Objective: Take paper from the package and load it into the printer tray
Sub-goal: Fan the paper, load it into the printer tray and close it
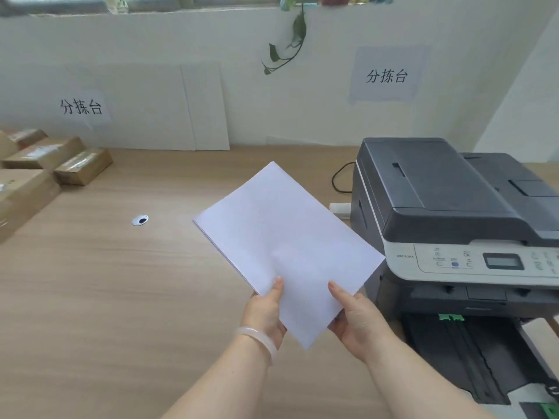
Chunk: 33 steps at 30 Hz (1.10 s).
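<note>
A stack of white paper (281, 237) is held above the wooden desk, turned diagonally, with its far corner pointing away from me. My left hand (266, 309) grips its near left edge, thumb on top. My right hand (357, 319) grips the near right edge, thumb also on top. The grey printer (447, 207) stands at the right, close beside the paper's right corner. Its black paper tray (472, 355) is pulled out toward me at the lower right, with a green guide at its back. No paper package is in view.
Several brown cardboard boxes (60, 164) lie at the desk's far left. A round cable grommet (140, 220) sits in the desk (106, 297). A black cable (338, 176) loops behind the printer. White panels with printed signs line the back.
</note>
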Tool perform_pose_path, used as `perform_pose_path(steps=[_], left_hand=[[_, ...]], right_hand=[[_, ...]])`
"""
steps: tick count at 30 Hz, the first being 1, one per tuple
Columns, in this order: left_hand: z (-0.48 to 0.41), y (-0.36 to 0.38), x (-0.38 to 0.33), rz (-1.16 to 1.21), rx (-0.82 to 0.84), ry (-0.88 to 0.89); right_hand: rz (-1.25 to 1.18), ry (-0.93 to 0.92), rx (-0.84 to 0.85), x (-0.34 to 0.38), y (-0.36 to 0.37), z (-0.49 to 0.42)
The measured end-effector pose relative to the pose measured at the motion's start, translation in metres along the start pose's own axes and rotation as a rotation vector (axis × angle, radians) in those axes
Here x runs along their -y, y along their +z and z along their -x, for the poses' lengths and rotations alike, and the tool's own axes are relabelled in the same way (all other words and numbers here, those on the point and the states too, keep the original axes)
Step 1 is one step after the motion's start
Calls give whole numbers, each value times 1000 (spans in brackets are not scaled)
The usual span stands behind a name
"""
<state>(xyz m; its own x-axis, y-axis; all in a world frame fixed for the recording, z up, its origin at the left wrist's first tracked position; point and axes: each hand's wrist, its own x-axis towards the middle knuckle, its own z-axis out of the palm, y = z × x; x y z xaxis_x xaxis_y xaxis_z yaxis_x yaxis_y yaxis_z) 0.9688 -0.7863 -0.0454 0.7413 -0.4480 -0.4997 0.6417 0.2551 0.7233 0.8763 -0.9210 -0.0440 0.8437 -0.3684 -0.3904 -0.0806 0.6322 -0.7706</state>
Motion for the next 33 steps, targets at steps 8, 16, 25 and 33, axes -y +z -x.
perform_pose_path(steps=[8, 16, 25, 33], left_hand=[[0, -33, -15, 128, -15, 29], [-15, -78, -50, -374, 73, -106], [-35, -63, 18, -786, -148, 168], [-53, -81, 56, -858, -263, 84]], right_hand=[[232, -36, -194, 6, -42, 4], [555, -7, -84, 28, -86, 24], [735, -134, -332, -22, -83, 13], [729, -61, -434, -69, -103, 1]])
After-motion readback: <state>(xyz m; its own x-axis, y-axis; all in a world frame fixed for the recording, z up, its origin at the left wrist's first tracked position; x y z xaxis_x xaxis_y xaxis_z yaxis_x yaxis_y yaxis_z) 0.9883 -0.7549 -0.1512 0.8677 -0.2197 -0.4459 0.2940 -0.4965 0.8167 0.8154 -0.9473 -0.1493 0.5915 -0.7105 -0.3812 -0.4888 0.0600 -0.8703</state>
